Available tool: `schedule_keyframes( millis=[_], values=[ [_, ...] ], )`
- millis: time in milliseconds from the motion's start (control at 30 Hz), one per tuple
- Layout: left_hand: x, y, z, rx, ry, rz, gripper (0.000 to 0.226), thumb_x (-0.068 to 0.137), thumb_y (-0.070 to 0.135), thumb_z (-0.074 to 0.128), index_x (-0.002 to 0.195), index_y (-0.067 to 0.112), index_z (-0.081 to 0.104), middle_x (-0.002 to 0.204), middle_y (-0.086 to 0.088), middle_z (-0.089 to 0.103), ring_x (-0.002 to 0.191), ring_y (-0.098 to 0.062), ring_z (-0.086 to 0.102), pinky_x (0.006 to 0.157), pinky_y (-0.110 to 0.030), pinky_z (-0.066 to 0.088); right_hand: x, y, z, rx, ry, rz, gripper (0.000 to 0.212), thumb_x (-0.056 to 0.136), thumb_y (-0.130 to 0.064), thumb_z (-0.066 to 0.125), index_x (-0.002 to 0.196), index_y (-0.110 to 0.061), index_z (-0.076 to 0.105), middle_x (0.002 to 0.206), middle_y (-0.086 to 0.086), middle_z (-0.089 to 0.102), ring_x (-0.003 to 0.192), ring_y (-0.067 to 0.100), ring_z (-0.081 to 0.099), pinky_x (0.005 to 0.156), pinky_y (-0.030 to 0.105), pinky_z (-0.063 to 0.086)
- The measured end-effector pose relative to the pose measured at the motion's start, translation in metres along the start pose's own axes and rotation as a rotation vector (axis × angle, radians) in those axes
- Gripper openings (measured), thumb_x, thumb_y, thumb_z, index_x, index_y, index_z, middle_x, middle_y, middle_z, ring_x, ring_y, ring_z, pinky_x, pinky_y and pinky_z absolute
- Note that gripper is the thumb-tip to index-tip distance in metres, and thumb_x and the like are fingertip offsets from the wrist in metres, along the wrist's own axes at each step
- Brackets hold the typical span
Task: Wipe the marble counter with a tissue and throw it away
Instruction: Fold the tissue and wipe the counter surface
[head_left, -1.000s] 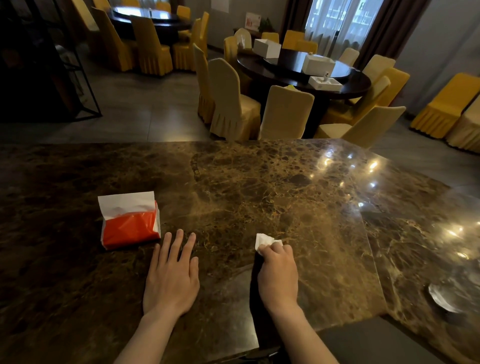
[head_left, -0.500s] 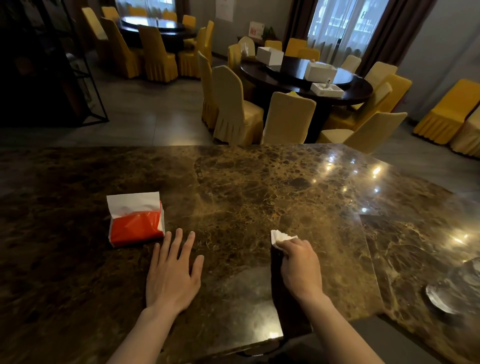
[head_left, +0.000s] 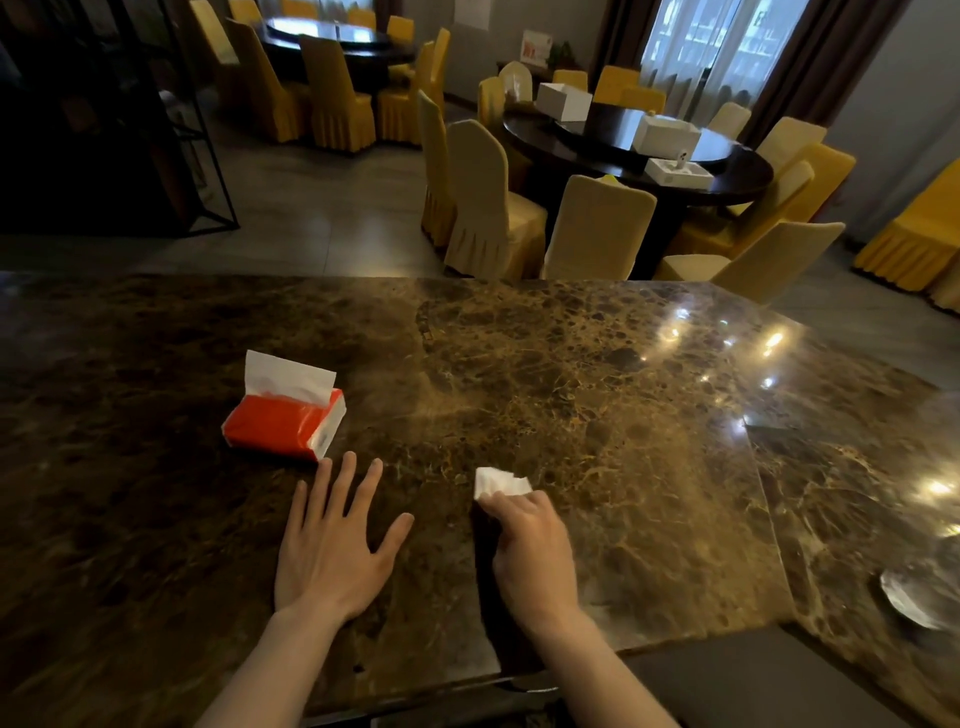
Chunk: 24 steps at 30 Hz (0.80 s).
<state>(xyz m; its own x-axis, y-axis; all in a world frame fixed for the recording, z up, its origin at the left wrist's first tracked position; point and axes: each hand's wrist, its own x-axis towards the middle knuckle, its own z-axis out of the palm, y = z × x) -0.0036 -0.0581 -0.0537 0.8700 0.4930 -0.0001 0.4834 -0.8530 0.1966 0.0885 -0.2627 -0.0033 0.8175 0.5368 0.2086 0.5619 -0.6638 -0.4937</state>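
I see the right hand curled over a crumpled white tissue, pressing it onto the bench, glossy brown marble with gold veining. Left hand lies flat, fingers spread wide, holding nothing. Just beyond its fingertips sits a soft red plastic tissue pack, a white sheet standing up from its slot.

dim dining hall, yellow-covered chairs, round tables, perhaps curtained windows
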Motion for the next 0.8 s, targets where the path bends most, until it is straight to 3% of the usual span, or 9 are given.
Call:
schedule_keyframes(
  millis=[233, 300, 400, 467, 667, 733, 800],
  values=[
    [0.000, 0.000, 0.001, 0.002, 0.000, 0.004, 0.085, 0.089, 0.080, -0.004, 0.162, 0.037, -0.003, 0.173, 0.002, -0.008, 0.157, -0.019, -0.018, 0.129, -0.045, -0.004, -0.016, -0.019, 0.015, -0.056, -0.172, -0.316, 0.040, 0.087, -0.008, 0.070, 0.126, -0.019, 0.066, 0.120, -0.005, 0.069, 0.108, 0.016, 0.052, 0.078, 0.028, 0.056],
    [0.000, -0.001, 0.001, -0.002, 0.001, 0.005, 0.086, 0.087, 0.081, -0.005, 0.162, 0.037, -0.003, 0.172, 0.003, -0.009, 0.156, -0.018, -0.019, 0.129, -0.045, -0.004, -0.009, 0.002, 0.005, -0.141, -0.142, -0.224, 0.036, 0.086, -0.008, 0.069, 0.121, -0.019, 0.070, 0.116, -0.005, 0.069, 0.108, 0.017, 0.053, 0.077, 0.029, 0.056],
    [0.000, 0.000, 0.001, -0.018, 0.014, 0.002, 0.087, 0.088, 0.082, -0.003, 0.162, 0.037, -0.002, 0.172, 0.002, -0.007, 0.157, -0.019, -0.018, 0.130, -0.046, -0.003, 0.006, 0.035, -0.015, -0.206, -0.014, 0.064, 0.039, 0.085, 0.001, 0.063, 0.120, -0.016, 0.071, 0.114, -0.001, 0.066, 0.111, 0.022, 0.051, 0.081, 0.034, 0.053],
    [0.000, 0.000, 0.002, -0.006, 0.010, 0.000, 0.087, 0.089, 0.082, -0.003, 0.162, 0.037, 0.000, 0.173, 0.002, -0.006, 0.157, -0.020, -0.017, 0.130, -0.047, -0.001, 0.011, 0.032, -0.013, -0.222, 0.013, 0.135, 0.040, 0.087, 0.003, 0.058, 0.121, -0.014, 0.070, 0.115, 0.002, 0.065, 0.113, 0.023, 0.049, 0.085, 0.035, 0.052],
    [0.001, 0.001, 0.003, 0.016, -0.006, -0.006, 0.089, 0.086, 0.083, -0.006, 0.162, 0.036, 0.000, 0.173, 0.001, -0.005, 0.157, -0.021, -0.016, 0.130, -0.048, 0.000, -0.011, -0.043, 0.025, -0.117, -0.111, -0.142, 0.025, 0.088, -0.007, 0.066, 0.112, -0.011, 0.072, 0.108, 0.003, 0.069, 0.108, 0.023, 0.056, 0.079, 0.032, 0.059],
    [0.001, 0.001, 0.002, 0.014, -0.005, -0.006, 0.091, 0.085, 0.083, -0.009, 0.162, 0.037, -0.001, 0.173, 0.001, -0.006, 0.157, -0.021, -0.016, 0.130, -0.048, 0.000, -0.008, -0.034, 0.020, -0.160, -0.129, -0.232, 0.023, 0.086, -0.011, 0.070, 0.108, -0.015, 0.074, 0.101, -0.001, 0.072, 0.099, 0.020, 0.059, 0.072, 0.029, 0.059],
    [0.000, 0.001, 0.000, 0.014, -0.012, -0.004, 0.091, 0.084, 0.084, -0.010, 0.162, 0.037, -0.003, 0.173, 0.002, -0.007, 0.157, -0.020, -0.017, 0.130, -0.047, -0.001, -0.001, -0.010, 0.006, -0.211, -0.103, -0.176, 0.023, 0.083, -0.012, 0.074, 0.105, -0.020, 0.076, 0.099, -0.004, 0.073, 0.097, 0.019, 0.059, 0.069, 0.029, 0.055]
  ],
)
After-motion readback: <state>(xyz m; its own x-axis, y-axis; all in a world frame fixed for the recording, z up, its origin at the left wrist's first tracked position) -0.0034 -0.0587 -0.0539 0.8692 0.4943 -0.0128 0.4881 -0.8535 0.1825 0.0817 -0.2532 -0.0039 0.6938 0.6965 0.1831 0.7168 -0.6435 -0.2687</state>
